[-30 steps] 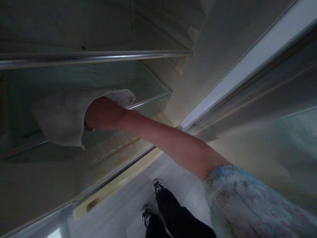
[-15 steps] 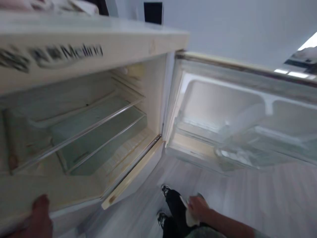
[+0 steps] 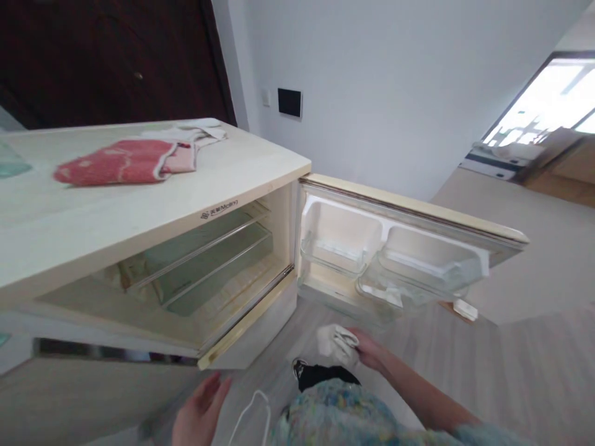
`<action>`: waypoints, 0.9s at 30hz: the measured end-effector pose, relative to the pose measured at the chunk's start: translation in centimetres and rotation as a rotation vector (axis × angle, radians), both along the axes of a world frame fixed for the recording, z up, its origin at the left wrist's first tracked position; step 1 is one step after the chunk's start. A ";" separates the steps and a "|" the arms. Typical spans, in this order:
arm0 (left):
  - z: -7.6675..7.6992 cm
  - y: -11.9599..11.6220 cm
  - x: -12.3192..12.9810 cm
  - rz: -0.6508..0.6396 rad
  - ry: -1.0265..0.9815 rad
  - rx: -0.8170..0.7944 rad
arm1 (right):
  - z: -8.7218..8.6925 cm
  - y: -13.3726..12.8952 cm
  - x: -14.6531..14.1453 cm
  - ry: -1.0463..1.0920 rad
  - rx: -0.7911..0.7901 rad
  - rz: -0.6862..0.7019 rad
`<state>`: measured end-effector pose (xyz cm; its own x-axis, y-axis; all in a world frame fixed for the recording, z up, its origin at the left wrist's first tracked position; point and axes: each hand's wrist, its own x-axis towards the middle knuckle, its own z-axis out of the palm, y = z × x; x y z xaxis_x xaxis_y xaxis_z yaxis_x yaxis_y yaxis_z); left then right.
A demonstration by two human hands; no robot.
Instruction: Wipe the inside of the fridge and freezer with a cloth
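A small fridge [image 3: 260,197] stands with its door [image 3: 409,204] swung out to the right. Inside are glass shelves [image 3: 218,266], and clear bins [image 3: 332,260] line the door. My right hand [image 3: 367,347] grips a crumpled white cloth [image 3: 338,342] in front of the open door, over the floor. Below the fridge's front lower edge is my left hand [image 3: 202,409], thumb and fingers apart, holding nothing. It is close to the fridge but appears not to touch it.
A red patterned towel [image 3: 121,162] and a white cloth [image 3: 190,131] lie on the fridge top [image 3: 251,164]. A white cord or hanger-like loop [image 3: 255,396] shows near the floor. Behind are a dark door [image 3: 116,62] and a wall panel [image 3: 289,102].
My view has pulled back and up, showing the fridge top. My left hand has moved away from the fridge's lower front. The right hand still holds the white cloth.
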<state>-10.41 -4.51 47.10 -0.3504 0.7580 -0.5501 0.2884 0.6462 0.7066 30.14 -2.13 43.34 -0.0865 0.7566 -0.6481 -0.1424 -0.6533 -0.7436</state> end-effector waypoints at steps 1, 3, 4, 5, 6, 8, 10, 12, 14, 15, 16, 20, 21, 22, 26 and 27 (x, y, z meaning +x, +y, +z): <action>0.2 -0.2 1.5 0.007 -0.100 0.033 | 1.6 1.1 -2.3 0.136 -0.012 -0.005; 1.2 -0.3 4.2 0.083 -0.321 0.122 | 5.2 2.8 -6.7 0.350 -0.008 0.010; 1.9 -0.2 5.3 0.132 -0.462 0.168 | 7.0 3.4 -8.6 0.455 -0.018 0.057; 2.8 -0.2 6.2 0.184 -0.599 0.206 | 8.7 3.7 -10.2 0.540 -0.022 0.084; 3.8 -0.3 6.9 0.232 -0.718 0.241 | 10.3 3.8 -11.5 0.617 -0.028 0.122; 5.8 -0.5 7.6 0.297 -0.846 0.289 | 12.7 3.7 -13.4 0.728 -0.028 0.181; 7.7 -0.6 7.6 0.315 -0.763 0.324 | 14.1 3.4 -14.2 0.800 -0.029 0.231; 9.4 -0.7 7.0 0.307 -0.509 0.403 | 14.7 3.1 -14.2 0.854 -0.060 0.272; 10.7 -0.8 6.3 0.295 -0.261 0.488 | 14.6 2.8 -13.8 0.890 -0.108 0.282; 11.2 -0.9 6.0 0.300 -0.208 0.502 | 14.4 2.7 -13.5 0.892 -0.123 0.268; 11.6 -1.1 5.8 0.310 -0.218 0.484 | 14.2 2.6 -13.2 0.875 -0.129 0.244; 12.6 -2.3 5.5 0.396 -0.485 0.298 | 13.7 2.3 -12.3 0.611 -0.006 0.154; 12.8 -2.7 5.4 0.440 -0.528 0.268 | 13.9 2.3 -12.3 0.535 0.036 0.138; 13.1 -3.0 5.3 0.497 -0.558 0.242 | 14.3 2.4 -12.2 0.479 0.069 0.122; 14.1 -3.7 4.8 0.707 -0.618 0.179 | 16.5 3.2 -12.0 0.415 0.103 0.085; 14.3 -3.8 4.6 0.720 -0.632 0.163 | 17.1 3.6 -11.8 0.411 0.105 0.094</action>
<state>-5.76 -8.29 61.38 -0.4364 0.5613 -0.7032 -0.6013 0.3994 0.6920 18.30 1.43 60.43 -0.3934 0.7928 -0.4654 -0.3841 -0.6017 -0.7003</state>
